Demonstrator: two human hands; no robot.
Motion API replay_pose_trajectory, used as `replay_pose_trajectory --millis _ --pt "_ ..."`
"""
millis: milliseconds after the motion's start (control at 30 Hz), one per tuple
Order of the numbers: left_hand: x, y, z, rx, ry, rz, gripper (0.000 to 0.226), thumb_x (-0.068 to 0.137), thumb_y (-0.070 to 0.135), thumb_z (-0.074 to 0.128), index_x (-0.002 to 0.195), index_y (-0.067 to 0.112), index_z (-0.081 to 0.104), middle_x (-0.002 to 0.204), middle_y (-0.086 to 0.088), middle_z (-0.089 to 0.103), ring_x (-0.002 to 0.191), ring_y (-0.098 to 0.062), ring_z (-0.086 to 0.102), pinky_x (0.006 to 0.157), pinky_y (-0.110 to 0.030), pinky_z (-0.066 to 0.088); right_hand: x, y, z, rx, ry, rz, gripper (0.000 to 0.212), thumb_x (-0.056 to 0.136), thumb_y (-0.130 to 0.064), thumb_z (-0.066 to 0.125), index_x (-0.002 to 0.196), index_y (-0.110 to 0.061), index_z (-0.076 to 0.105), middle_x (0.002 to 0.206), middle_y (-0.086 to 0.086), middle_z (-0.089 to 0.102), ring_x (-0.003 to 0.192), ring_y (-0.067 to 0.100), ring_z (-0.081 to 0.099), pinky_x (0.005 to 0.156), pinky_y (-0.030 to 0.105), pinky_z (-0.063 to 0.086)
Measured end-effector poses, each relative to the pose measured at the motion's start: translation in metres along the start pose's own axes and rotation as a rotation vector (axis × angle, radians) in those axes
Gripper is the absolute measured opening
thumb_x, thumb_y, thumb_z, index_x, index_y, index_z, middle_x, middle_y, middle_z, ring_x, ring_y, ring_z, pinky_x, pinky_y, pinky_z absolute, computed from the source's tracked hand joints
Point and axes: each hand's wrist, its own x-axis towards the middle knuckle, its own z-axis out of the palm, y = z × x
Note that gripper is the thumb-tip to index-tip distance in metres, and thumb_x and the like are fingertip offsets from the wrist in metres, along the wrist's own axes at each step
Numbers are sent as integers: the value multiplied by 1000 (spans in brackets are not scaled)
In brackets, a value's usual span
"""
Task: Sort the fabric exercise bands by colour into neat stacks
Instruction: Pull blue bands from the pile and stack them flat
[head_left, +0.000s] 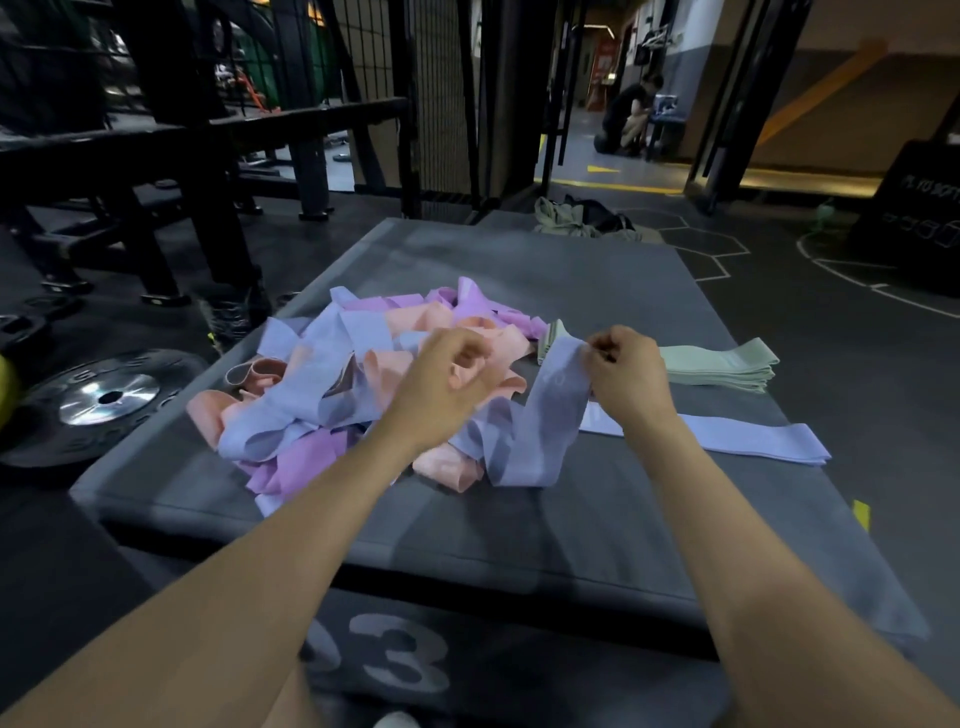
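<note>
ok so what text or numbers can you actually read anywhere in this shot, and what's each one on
"03" on the front face of the grey padded box, partly cut off by the left forearm.
White lettering on the black box at far right: too blurred to read.
Raised lettering on the weight plate: unreadable.

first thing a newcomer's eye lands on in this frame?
The tangled heap of pastel bands in blue, peach and purple, in the middle of the grey mat. Next, the right hand pinching the top end of a blue band lifted off the heap's right edge, with the left hand curled above the heap. Right of the hands lie two sorted piles: the green stack farther back, the flat blue stack nearer.
</note>
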Motion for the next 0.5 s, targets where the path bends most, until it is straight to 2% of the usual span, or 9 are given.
replay_pose_trajectory --millis 67,133,200,267,300,367,433,500 --pt "-7 7 18 -107 -270 -15 46 75 37 73 110 20 48 111 1 55 100 -6 53 88 -14 43 2 0 -8 209 48 81 17 91 -6 51 76 -12 56 68 1 56 64 18 52 64 34 52" --pt "-9 3 33 -52 -393 -11 59 70 35 78 115 25 42 108 12 53 100 -2 53 90 -16 43 3 -1 -17 412 90 144 20 92 -6 52 74 -13 55 68 3 56 65 16 52 58 28 52" --pt "-5 -3 41 43 -367 -39 57 73 27 77 117 27 40 108 8 56 99 -10 56 91 -27 47 2 -1 -27 530 140 183 20 93 -6 51 74 -12 55 68 3 55 64 14 51 57 24 52" --pt "0 -8 45 157 -344 -45 43 74 31 71 108 24 45 106 2 59 95 -19 58 88 -40 49 3 4 -38 618 194 214 21 94 -6 50 74 -11 54 68 4 54 62 13 49 54 22 52" --pt "3 -9 48 245 -351 -15 36 74 35 67 100 19 48 102 1 59 91 -21 57 84 -41 48 3 7 -44 650 219 221 22 94 -6 50 73 -11 54 67 4 53 61 14 49 52 21 51" --pt "4 -7 54 442 -370 50 31 79 35 65 87 13 44 94 1 50 86 -21 49 75 -32 40 4 14 -54 673 272 237 23 94 -6 50 73 -12 54 68 3 53 62 13 49 53 21 51" --pt "6 -3 59 580 -331 91 23 85 31 61 86 15 45 95 0 43 89 -22 45 69 -30 29 4 21 -65 697 339 266 23 94 -7 50 73 -13 54 68 1 52 61 12 48 57 24 50" --pt "10 -1 63 627 -306 68 22 87 32 58 84 15 43 91 -1 46 90 -25 47 69 -30 29 5 30 -76 755 404 305 23 94 -6 50 72 -13 55 69 2 54 62 13 50 57 23 49"
